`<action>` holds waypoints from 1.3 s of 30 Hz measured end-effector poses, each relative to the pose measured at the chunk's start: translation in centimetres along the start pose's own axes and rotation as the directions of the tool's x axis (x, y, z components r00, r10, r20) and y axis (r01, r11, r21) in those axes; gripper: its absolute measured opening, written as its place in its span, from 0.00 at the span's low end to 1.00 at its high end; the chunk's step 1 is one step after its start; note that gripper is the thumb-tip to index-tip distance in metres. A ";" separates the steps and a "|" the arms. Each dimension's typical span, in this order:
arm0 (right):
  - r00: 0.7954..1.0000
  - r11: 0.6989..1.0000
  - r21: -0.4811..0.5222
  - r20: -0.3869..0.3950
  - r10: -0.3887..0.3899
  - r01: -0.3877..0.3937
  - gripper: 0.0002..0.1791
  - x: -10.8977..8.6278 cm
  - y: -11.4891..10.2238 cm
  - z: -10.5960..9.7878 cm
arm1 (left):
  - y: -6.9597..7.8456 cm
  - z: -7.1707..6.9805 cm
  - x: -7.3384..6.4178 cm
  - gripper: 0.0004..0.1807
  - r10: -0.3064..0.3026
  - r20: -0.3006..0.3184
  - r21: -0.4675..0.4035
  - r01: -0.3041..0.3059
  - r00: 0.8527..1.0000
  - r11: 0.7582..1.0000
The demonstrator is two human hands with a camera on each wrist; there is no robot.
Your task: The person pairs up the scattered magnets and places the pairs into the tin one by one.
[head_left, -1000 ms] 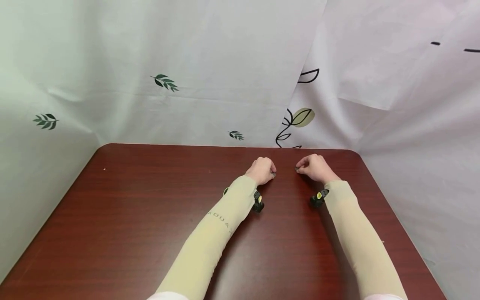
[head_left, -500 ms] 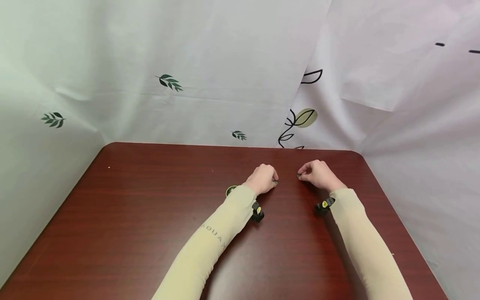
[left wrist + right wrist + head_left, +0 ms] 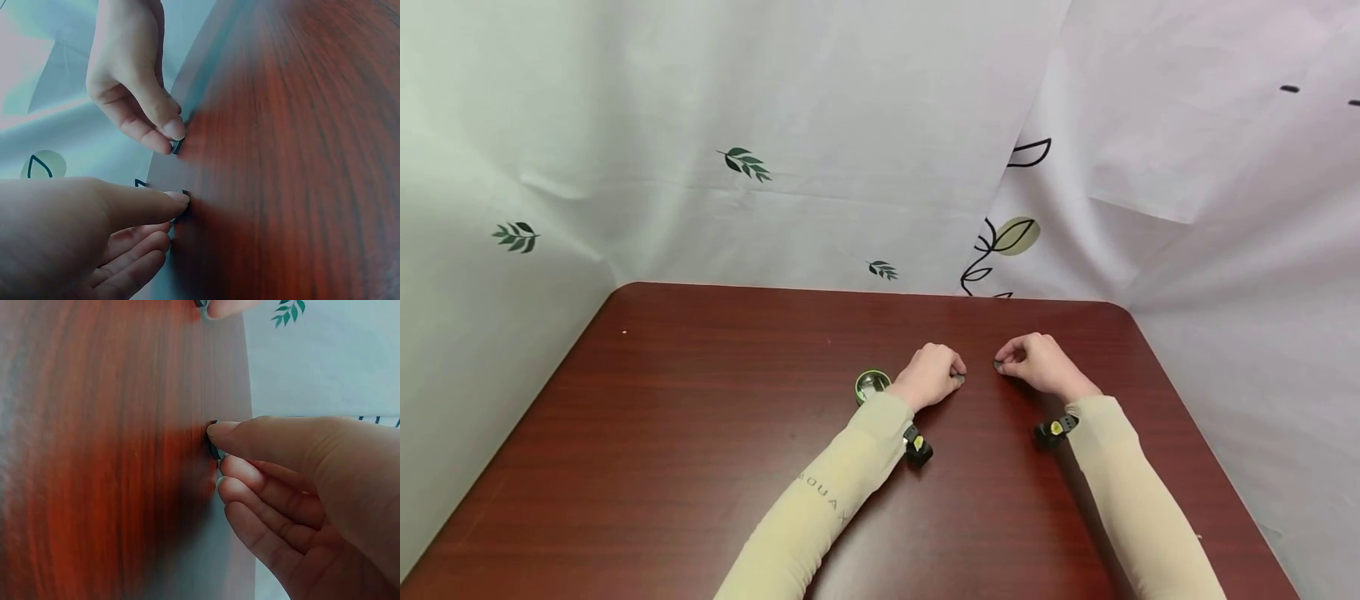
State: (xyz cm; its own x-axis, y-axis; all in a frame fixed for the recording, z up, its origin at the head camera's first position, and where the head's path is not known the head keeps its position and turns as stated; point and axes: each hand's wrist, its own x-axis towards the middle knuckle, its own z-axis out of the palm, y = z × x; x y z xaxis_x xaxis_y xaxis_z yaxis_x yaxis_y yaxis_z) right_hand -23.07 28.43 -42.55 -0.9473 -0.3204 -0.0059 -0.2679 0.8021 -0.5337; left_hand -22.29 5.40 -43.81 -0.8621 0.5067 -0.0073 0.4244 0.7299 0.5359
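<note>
Over the far part of the table, both hands face each other with a narrow gap between their fingertips. My left hand (image 3: 929, 375) pinches a small dark flat piece (image 3: 182, 214) between thumb and fingertip, close to the tabletop. Another such piece (image 3: 215, 449) is pinched the same way by my right hand (image 3: 1047, 367), its other fingers loosely bent beneath. Thumbs and fingertips cover most of both pieces, and I cannot tell what kind they are. Behind the left wrist stands a small round container (image 3: 859, 386) with a green rim and something shiny inside, partly hidden by the sleeve.
The brown wooden table (image 3: 700, 433) has rounded far corners. A white patterned cloth (image 3: 820, 125) hangs along its back and sides. Tiny pale specks lie on the tabletop, one at the far left and one beside the right sleeve (image 3: 1138, 483).
Both hands have drawn back toward me over the table, each still pinching its piece, and the gap between them has narrowed slightly. The round container has come out from behind the left sleeve.
</note>
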 end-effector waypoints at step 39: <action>0.996 0.994 0.057 -0.015 -0.089 0.089 0.05 -1.5 -2.2 2.3 | -0.5 0.3 -0.3 0.07 0.057 -0.033 0.032 -0.056 0.998 0.998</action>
State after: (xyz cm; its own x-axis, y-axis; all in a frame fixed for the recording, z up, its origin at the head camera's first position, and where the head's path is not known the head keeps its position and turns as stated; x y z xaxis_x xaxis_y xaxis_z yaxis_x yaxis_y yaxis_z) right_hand -20.70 25.97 -43.29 -0.9224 -0.3825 0.0545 -0.3411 0.7400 -0.5797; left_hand -22.13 4.99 -44.38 -0.8449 0.5324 0.0509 0.4808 0.7145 0.5082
